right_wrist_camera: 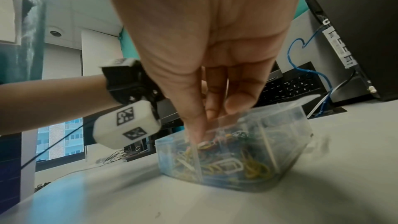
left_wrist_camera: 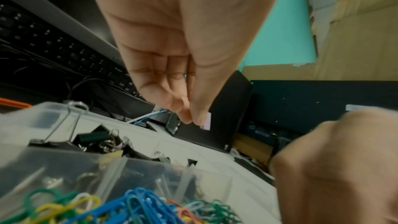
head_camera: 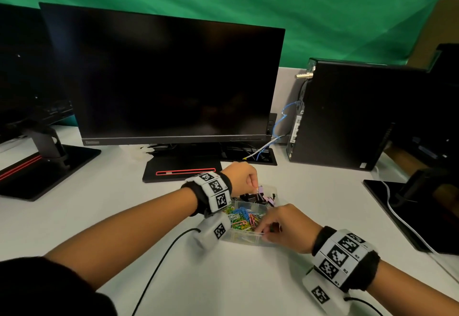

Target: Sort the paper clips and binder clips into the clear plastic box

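While pinching a lilac binder clip (left_wrist_camera: 206,122) above the far compartment: left hand (head_camera: 242,178). Fingertips dipping into paper clips (head_camera: 242,217), clear plastic box (head_camera: 244,240), mid-table: right hand (head_camera: 285,227). Clip's axis unclear.

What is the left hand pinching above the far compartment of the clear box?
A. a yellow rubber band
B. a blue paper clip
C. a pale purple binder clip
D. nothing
C: the left hand pinches a pale purple binder clip by its wire handle, above the black binder clips.
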Motion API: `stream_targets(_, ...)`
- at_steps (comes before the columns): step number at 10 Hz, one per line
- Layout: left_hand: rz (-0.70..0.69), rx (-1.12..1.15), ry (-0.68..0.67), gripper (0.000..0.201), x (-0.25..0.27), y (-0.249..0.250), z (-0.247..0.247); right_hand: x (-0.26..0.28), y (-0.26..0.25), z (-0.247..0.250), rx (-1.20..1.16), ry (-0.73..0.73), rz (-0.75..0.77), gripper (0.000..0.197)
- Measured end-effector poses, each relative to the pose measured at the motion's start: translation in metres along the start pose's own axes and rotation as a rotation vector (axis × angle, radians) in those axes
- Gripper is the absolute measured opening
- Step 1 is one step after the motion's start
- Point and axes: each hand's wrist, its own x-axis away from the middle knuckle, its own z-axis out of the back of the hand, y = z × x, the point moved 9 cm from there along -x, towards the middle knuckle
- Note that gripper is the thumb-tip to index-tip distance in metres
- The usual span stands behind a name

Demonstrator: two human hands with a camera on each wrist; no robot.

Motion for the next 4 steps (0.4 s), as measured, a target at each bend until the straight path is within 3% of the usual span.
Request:
stream_targets(2, 0.038, -0.084, -0.093, 0.023, -0.013, -0.003, -0.016, 0.007, -0.001, 0.002, -0.015, 0.023, 0.008, 0.024)
stream_targets(4, -0.031, -0.073, -0.089, 0.027, 0.026, -0.006, 0.007, 0.026, 0.007, 0.009, -0.063, 0.091, -0.019, 0.027)
